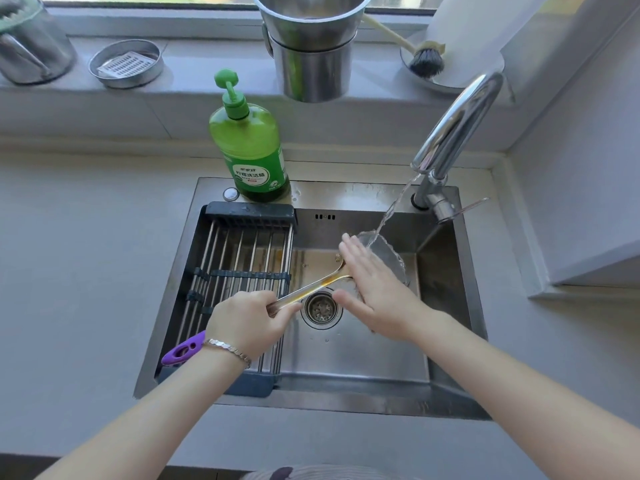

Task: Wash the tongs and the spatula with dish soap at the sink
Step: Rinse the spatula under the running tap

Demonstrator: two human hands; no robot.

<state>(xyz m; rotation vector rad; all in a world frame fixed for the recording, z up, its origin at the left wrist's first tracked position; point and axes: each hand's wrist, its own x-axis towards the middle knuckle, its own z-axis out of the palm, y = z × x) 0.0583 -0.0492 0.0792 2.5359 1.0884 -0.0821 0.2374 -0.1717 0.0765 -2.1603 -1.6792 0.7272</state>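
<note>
My left hand (247, 322) grips the handle of a metal spatula (311, 287) over the steel sink (446, 268). The handle runs up and right; its blade is hidden under my right hand (374, 292), which lies flat on it with fingers together. Water from the faucet (457, 126) falls onto the fingers of that hand and fans out. A green dish soap bottle (249, 147) with a pump stands on the sink's back ledge. A purple handle (183, 349), possibly the tongs, pokes out beneath my left wrist on the drying rack (239, 258).
The drain strainer (321, 308) sits mid-basin below the spatula. On the windowsill are stacked steel pots (311, 46), a round steel dish (126, 64), a dish brush (424, 60) and a jug at far left. Grey counter surrounds the sink; a wall lies right.
</note>
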